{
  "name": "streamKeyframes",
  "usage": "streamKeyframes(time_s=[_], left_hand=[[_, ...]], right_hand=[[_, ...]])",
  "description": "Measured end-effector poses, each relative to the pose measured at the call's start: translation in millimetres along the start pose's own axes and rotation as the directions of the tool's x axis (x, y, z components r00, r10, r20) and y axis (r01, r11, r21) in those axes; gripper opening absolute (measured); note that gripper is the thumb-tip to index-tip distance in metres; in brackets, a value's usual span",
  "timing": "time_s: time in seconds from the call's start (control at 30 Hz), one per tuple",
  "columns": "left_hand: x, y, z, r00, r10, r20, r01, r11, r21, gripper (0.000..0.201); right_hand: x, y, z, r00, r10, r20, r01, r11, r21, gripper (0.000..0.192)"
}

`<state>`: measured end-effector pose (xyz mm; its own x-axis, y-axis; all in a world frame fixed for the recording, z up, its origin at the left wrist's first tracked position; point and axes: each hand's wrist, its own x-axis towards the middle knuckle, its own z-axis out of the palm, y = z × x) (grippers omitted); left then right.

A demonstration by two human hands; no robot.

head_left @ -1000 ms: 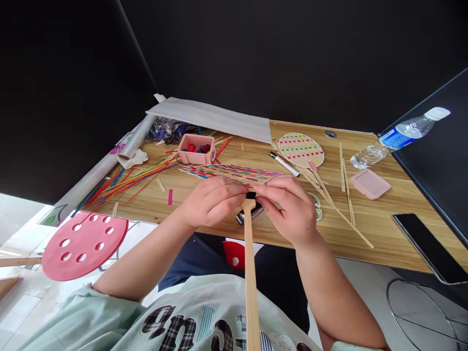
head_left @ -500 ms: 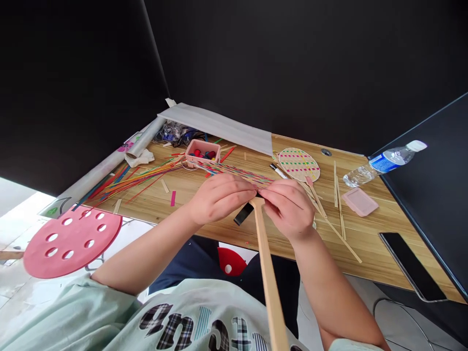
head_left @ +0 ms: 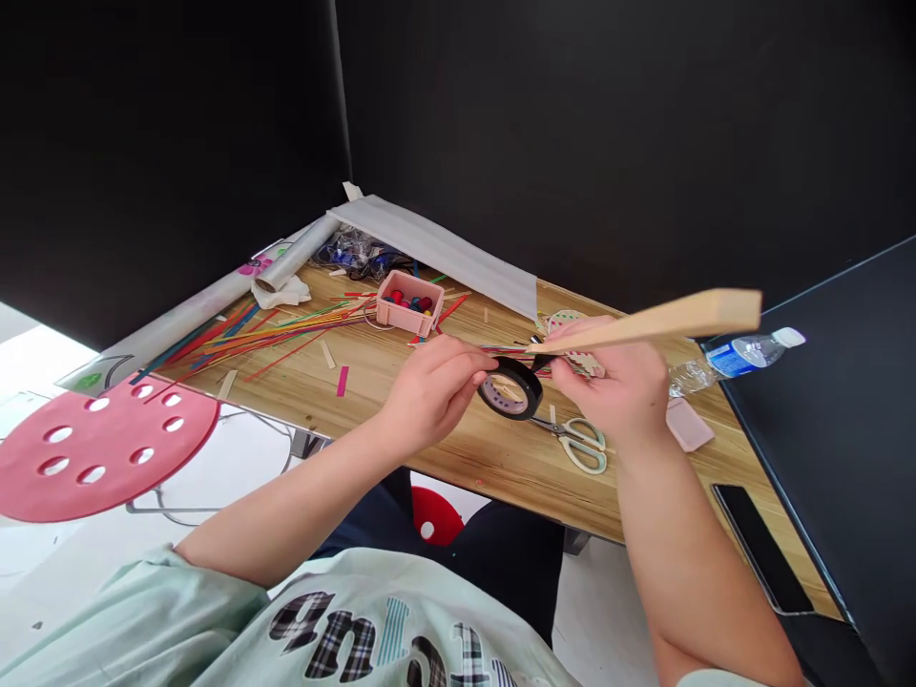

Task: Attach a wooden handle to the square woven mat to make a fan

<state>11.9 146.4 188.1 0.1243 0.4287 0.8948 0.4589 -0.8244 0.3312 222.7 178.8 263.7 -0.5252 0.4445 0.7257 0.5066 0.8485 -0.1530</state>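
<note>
Black adhesive tape on its round roll point(head_left: 510, 389) now hangs in the air just above the wooden surface point(head_left: 372, 377), pinched at its rim by the fingers of the left hand point(head_left: 433, 386), where half a second ago only a short black strip showed between the hands. To its right, the long pale wooden handle point(head_left: 662, 320) has swung from pointing at the body to pointing right, the right hand point(head_left: 615, 386) clenched around its near end, so wrapping looks under way.

Black partition walls point(head_left: 572, 124), wooden desk point(head_left: 401, 401), pale floor point(head_left: 236, 477), red stool point(head_left: 93, 448)
</note>
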Motion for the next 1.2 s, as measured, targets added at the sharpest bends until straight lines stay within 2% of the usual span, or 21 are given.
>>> streamKeyframes(time_s=[0.13, 0.27, 0.37, 0.47, 0.53, 0.6, 0.63, 0.67, 0.7, 0.77, 0.83, 0.9, 0.93, 0.97, 1.03, 1.1, 1.2], left_hand=[[3.5, 8.4, 1.8, 0.989, -0.147, 0.006, 0.146, 0.988, 0.049, 0.014], [-0.2, 10.6, 6.3, 0.942, -0.336, 0.03, 0.334, 0.942, 0.035, 0.015], [-7.9, 9.2, 2.3, 0.925, -0.38, 0.008, 0.38, 0.924, -0.037, 0.018], [-17.9, 5.6, -11.8, 0.903, -0.418, 0.102, 0.428, 0.897, -0.112, 0.028], [-24.2, 0.9, -24.2, 0.845, -0.487, 0.219, 0.519, 0.845, -0.125, 0.032], [-28.3, -6.3, -37.4, 0.745, -0.593, 0.306, 0.638, 0.768, -0.064, 0.03], [-29.1, -10.5, -44.1, 0.701, -0.637, 0.321, 0.673, 0.74, 0.001, 0.026], [-29.0, -14.9, -50.6, 0.681, -0.662, 0.313, 0.675, 0.733, 0.08, 0.025], [-28.1, -18.9, -56.7, 0.689, -0.666, 0.287, 0.648, 0.743, 0.169, 0.029], [-24.7, -24.3, -65.9, 0.741, -0.64, 0.204, 0.56, 0.757, 0.337, 0.042], [-20.1, -23.9, -67.8, 0.776, -0.614, 0.141, 0.531, 0.758, 0.378, 0.038], [-14.6, -17.7, -59.9, 0.782, -0.596, 0.18, 0.552, 0.798, 0.243, 0.017], [-11.5, -13.4, -52.4, 0.782, -0.579, 0.231, 0.564, 0.815, 0.134, 0.017], [-8.0, -9.2, -43.1, 0.782, -0.555, 0.285, 0.574, 0.819, 0.019, 0.028], [-0.1, -3.9, -22.0, 0.757, -0.557, 0.342, 0.63, 0.762, -0.152, 0.043], [8.1, -4.4, -2.1, 0.716, -0.592, 0.369, 0.689, 0.685, -0.238, 0.051], [16.8, -11.2, 16.7, 0.672, -0.579, 0.462, 0.735, 0.599, -0.317, 0.039]], right_hand=[[12.5, 1.4, -4.0, 0.999, -0.01, -0.031, 0.008, 0.997, -0.082, 0.019], [18.3, 4.2, -4.3, 0.999, -0.007, -0.051, 0.005, 0.999, -0.048, 0.019], [19.4, 5.2, -3.6, 0.999, 0.007, -0.052, -0.008, 1.0, -0.024, 0.021], [20.3, 6.6, -4.1, 0.999, 0.013, -0.047, -0.014, 1.0, -0.019, 0.02], [22.1, 9.3, -6.2, 0.999, 0.021, -0.044, -0.022, 0.999, -0.037, 0.02], [25.3, 13.4, -9.9, 0.998, 0.031, -0.051, -0.034, 0.998, -0.051, 0.02], [27.4, 15.9, -12.1, 0.998, 0.029, -0.062, -0.032, 0.998, -0.048, 0.02], [29.8, 18.2, -14.4, 0.997, 0.021, -0.074, -0.024, 0.999, -0.04, 0.021], [32.3, 20.3, -16.6, 0.997, 0.015, -0.081, -0.018, 0.999, -0.036, 0.023], [37.2, 22.8, -20.0, 0.997, 0.007, -0.074, -0.011, 0.999, -0.045, 0.026], [41.3, 22.5, -20.9, 0.998, 0.026, -0.062, -0.03, 0.997, -0.07, 0.024], [44.3, 19.5, -19.1, 0.996, 0.061, -0.067, -0.068, 0.992, -0.104, 0.02], [45.4, 17.3, -17.5, 0.995, 0.072, -0.069, -0.081, 0.989, -0.123, 0.019], [46.3, 14.9, -15.6, 0.995, 0.08, -0.066, -0.089, 0.985, -0.145, 0.018], [47.6, 10.3, -12.1, 0.997, 0.067, -0.046, -0.075, 0.98, -0.185, 0.016], [48.2, 6.9, -9.7, 0.999, 0.042, -0.033, -0.047, 0.98, -0.196, 0.016], [47.8, 4.3, -8.8, 1.0, 0.012, -0.009, -0.013, 0.983, -0.185, 0.015]])
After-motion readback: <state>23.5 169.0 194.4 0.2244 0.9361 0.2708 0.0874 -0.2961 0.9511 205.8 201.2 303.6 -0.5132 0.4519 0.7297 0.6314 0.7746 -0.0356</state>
